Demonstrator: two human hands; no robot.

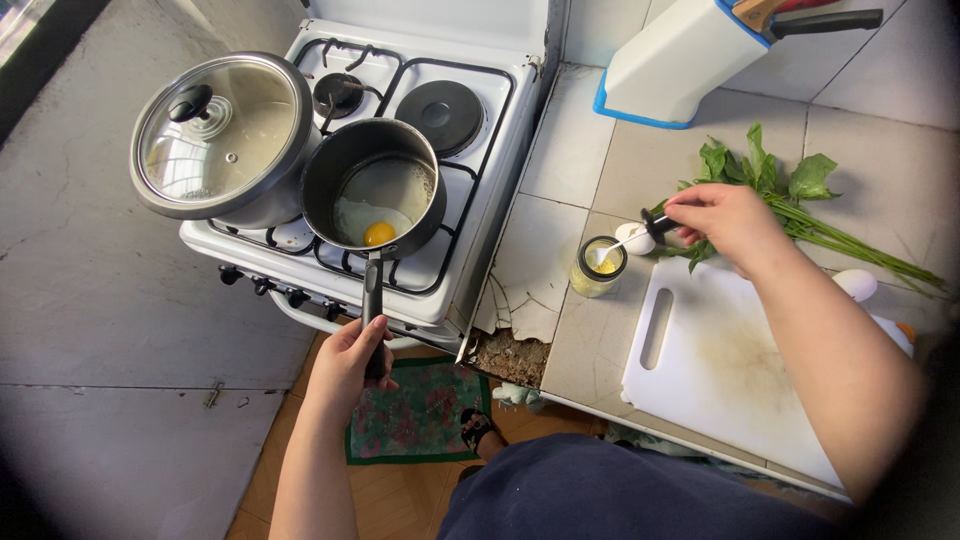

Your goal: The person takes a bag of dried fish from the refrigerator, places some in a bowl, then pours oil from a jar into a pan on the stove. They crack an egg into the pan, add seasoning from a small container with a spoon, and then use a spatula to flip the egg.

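My left hand (350, 358) grips the black handle of a small dark saucepan (372, 186) that sits on the front burner of a white stove (470, 210). A raw egg (372, 227) with a yellow yolk lies in the pan. My right hand (728, 222) holds a white spoon (622, 242) with a dark handle, its bowl dipped into a small open glass jar (598, 266) of pale yellow stuff on the tiled counter.
A large pot with a glass lid (222, 135) stands on the stove's left. A white cutting board (720, 365), green leafy stems (790, 200), an egg (855, 284) and a white knife block (680, 55) are on the counter. A patterned mat (415, 412) lies on the floor.
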